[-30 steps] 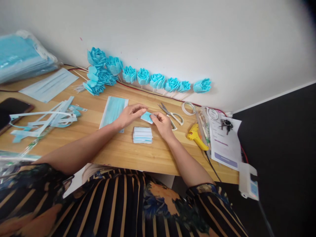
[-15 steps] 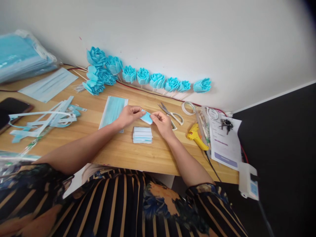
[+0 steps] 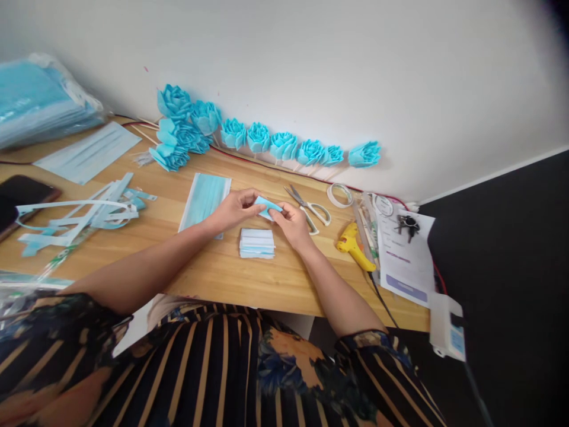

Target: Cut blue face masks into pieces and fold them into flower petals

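Between my two hands is a small blue piece of face-mask fabric [image 3: 267,207], its face turned up toward me. My left hand [image 3: 237,210] pinches its left end between thumb and fingers. On the other end, my right hand [image 3: 291,224] is closed with the thumb pressed on top and the fingers behind. Just below the hands, a small stack of cut mask pieces [image 3: 256,244] lies on the wooden table [image 3: 213,279]. A flat blue face mask [image 3: 202,198] lies partly behind my left forearm. Scissors [image 3: 306,206] with white handles rest right of my right hand.
Blue fabric flowers [image 3: 283,145] on sticks line the wall. At right are a tape roll [image 3: 339,194], a yellow glue gun [image 3: 354,246] and a paper sheet [image 3: 406,261] with keys [image 3: 408,225]. Leftward are cut strips [image 3: 84,216], a phone [image 3: 24,198] and bagged masks [image 3: 42,101].
The blue piece has tilted up and shows more of its face. My right thumb has moved onto it, and the fingers have slid behind its right end.
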The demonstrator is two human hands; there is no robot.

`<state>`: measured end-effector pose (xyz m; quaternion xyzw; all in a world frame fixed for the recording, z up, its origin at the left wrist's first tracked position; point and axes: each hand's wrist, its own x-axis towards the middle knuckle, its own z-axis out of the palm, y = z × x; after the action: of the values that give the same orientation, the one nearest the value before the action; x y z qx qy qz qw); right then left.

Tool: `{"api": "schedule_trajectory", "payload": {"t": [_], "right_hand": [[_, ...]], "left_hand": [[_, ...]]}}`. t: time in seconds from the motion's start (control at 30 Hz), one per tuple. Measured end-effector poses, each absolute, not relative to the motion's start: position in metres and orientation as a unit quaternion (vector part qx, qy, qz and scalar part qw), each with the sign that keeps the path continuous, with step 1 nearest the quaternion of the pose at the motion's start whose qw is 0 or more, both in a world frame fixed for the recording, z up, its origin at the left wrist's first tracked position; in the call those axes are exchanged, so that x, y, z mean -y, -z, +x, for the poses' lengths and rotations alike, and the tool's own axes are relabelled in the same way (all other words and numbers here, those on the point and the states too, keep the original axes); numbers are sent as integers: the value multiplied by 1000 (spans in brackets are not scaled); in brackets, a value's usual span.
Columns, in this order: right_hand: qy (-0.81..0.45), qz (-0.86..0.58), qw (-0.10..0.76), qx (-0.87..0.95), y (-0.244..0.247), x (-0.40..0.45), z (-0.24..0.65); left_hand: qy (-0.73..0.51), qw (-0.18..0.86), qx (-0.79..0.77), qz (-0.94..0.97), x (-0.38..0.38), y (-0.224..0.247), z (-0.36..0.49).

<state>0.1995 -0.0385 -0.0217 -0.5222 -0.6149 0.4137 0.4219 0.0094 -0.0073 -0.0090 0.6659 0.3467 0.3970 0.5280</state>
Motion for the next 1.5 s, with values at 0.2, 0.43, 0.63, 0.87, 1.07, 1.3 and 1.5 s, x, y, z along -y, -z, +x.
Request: {"api": "schedule_trajectory", "payload": {"t": [0.2, 0.43, 0.63, 0.87, 1.07, 1.3, 1.5], "right_hand": [[-397, -525, 430, 618, 25, 35, 201], [-328, -549, 406, 653, 21, 33, 207], [-259, -601, 300, 694, 14, 31, 209], [-136, -617, 224, 742, 12, 34, 206], [-8, -573, 180, 799, -1, 42, 203], [-53, -570, 147, 806, 10, 36, 205], [-77, -544, 168, 819, 0, 42, 205]], "left_hand": [[-402, 557, -355, 634, 4, 13, 10], [-380, 514, -369, 674, 3, 14, 7], [-381, 350, -431, 739, 2, 13, 5], [-347, 205, -256, 879, -1, 27, 7], [-324, 175, -247, 896, -4, 32, 4], [-323, 187, -260, 891, -8, 32, 2], [-340, 205, -258, 881, -11, 34, 3]]}}
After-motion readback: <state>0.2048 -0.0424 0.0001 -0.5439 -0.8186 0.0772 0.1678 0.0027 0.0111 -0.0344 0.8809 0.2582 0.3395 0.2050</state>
